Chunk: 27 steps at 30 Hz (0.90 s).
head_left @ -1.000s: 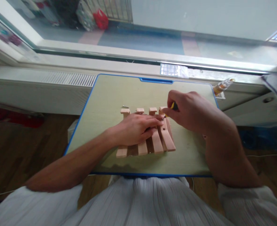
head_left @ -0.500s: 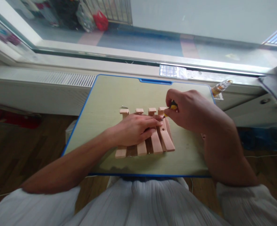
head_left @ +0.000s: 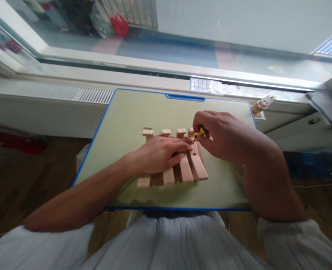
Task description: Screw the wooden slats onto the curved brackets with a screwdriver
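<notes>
A light wooden slatted piece [head_left: 187, 170] lies on the table, its several slats running from curled far ends to flat near ends. My left hand [head_left: 163, 153] rests flat across the slats with fingers stretched toward the rightmost one; it covers their middle parts. Pinched in my right hand [head_left: 219, 133] is a small yellow and black screwdriver [head_left: 201, 132], tilted down to the left. Its tip meets the rightmost slat close to my left fingertips; whether a screw sits under it I cannot tell. A dark round hole [head_left: 194, 154] shows in that slat.
The small table [head_left: 132, 112] has a blue rim. A thin metal piece [head_left: 148, 128] lies beyond the leftmost slat. At the right rear corner stands a clear bottle-like item [head_left: 263, 105]. A clear plastic packet [head_left: 205, 85] lies on the window sill.
My right hand has turned on the screwdriver, so more of the yellow handle shows, and it sits slightly further left. My left hand stays on the slats. The whole view has shifted slightly.
</notes>
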Tool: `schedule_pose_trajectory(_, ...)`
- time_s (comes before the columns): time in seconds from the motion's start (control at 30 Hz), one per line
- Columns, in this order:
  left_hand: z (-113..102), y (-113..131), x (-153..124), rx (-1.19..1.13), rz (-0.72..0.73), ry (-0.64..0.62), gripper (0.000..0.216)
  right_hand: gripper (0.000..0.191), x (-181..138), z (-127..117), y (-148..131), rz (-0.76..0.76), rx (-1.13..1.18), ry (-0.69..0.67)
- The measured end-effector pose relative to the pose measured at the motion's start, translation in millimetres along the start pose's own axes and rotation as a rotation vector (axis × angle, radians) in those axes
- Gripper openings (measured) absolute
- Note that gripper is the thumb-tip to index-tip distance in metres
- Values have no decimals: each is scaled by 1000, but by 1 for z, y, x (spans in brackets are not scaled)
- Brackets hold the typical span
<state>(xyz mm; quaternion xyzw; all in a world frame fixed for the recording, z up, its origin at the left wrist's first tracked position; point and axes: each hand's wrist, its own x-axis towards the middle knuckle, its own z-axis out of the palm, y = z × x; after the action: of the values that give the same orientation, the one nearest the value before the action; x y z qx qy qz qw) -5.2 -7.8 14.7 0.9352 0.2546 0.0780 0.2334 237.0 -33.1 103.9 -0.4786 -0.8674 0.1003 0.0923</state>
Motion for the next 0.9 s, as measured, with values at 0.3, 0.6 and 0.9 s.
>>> schedule_pose_trajectory(0.3, 0, -2, -1, -22, -4, -2, 40, 26, 13, 6, -8, 226, -192, 33)
schedule_pose_trajectory(0.6, 0, -1, -1, -8, -4, 0, 40, 26, -1, -1, -1, 153, -152, -45)
schedule_pose_trajectory(0.9, 3, -3, -1, -23, 8, 14, 39, 26, -2, 2, -1, 2, 18, -16)
